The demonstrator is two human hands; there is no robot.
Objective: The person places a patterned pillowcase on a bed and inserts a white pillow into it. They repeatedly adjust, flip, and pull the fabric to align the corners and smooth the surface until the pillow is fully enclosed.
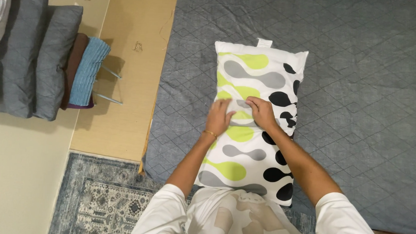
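Observation:
A white pillow (255,77) with green, grey and black blob shapes lies lengthwise on a grey quilted bed cover (356,90). Both my hands rest on its middle, close together. My left hand (220,116), with a thin bracelet at the wrist, lies flat with fingers spread on the fabric. My right hand (262,112) presses down beside it, its fingers curled over a fold of the pillowcase. The pillow's near end reaches my lap.
A wooden bed frame edge (126,82) runs along the left of the cover. Folded grey, brown and blue textiles (58,61) are stacked on a stand at the far left. A patterned blue-grey rug (104,196) lies on the floor below.

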